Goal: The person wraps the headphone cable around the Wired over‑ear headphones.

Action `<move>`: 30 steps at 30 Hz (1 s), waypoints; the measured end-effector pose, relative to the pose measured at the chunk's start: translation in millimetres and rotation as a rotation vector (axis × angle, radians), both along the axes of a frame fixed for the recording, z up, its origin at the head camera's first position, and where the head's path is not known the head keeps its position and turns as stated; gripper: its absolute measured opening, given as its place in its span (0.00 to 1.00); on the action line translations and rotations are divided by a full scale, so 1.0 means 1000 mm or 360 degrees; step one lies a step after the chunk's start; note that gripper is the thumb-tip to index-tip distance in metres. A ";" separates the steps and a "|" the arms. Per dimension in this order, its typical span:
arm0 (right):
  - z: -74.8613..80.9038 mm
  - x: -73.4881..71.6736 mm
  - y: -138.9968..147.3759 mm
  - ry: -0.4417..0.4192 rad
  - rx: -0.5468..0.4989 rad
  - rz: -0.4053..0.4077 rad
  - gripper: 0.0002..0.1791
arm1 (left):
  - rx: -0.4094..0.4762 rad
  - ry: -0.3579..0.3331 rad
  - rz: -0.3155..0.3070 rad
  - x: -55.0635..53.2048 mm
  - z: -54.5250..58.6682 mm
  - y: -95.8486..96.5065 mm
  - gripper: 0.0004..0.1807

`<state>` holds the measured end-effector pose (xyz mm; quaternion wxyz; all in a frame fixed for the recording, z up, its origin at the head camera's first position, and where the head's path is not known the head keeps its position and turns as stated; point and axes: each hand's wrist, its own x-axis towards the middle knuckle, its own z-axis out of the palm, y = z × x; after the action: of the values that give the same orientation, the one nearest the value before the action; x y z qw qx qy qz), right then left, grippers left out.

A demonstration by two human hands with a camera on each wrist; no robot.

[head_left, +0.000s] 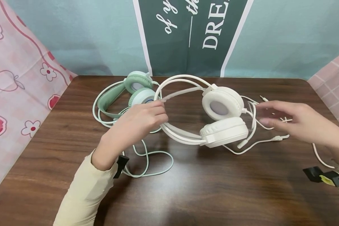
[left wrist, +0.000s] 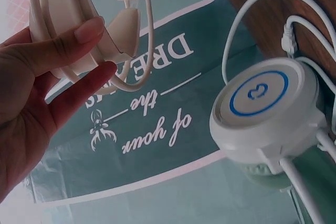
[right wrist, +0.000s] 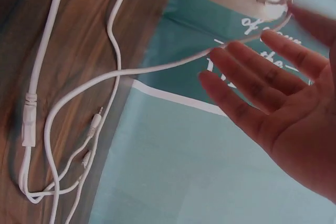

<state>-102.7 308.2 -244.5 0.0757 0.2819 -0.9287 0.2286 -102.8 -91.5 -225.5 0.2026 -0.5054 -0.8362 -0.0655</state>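
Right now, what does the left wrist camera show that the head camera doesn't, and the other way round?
Only the left wrist view shows the heart emblem on the mint-green headset. Only the head view shows the right hand and the pink fruit-print cloth at the left. Both show the mint-green headset, the left hand holding the white headset, and the dark green lettered banner.

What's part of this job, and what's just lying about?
Apparently in the job:
white headset
left hand, gripping its headband
white cable
right hand, near that cable

Apparently just lying about:
green headset, on the table
pale green cable
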 end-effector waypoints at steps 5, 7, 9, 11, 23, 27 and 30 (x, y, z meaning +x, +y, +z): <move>0.001 -0.008 -0.008 0.0159 -0.0053 0.0171 0.33 | 0.0002 -0.0035 0.0000 0.005 0.002 -0.007 0.16; 0.000 -0.011 -0.013 0.0151 -0.0027 0.0194 0.34 | 0.0001 -0.0036 -0.0002 0.006 0.003 -0.009 0.15; -0.001 -0.011 -0.016 0.0114 -0.0010 0.0173 0.30 | -0.0005 -0.0037 0.0011 0.008 0.004 -0.010 0.15; -0.003 -0.011 -0.018 0.0087 -0.0003 0.0118 0.23 | -0.0016 -0.0036 0.0041 0.009 0.005 -0.012 0.15; -0.010 0.001 -0.005 -0.0125 0.0007 -0.0114 0.14 | 0.0087 0.0059 0.0116 0.009 0.007 -0.030 0.13; -0.015 0.001 0.007 -0.0168 0.0002 0.0011 0.15 | 0.0101 0.0067 0.0129 0.007 0.008 -0.039 0.14; -0.017 0.000 0.016 -0.0228 -0.0100 0.0142 0.18 | 0.0114 0.0072 0.0133 0.007 0.008 -0.044 0.13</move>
<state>-102.9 324.6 -261.8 0.0076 0.3035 -0.9106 0.2805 -95.6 -135.8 -217.0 0.2420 -0.4638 -0.8489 -0.0754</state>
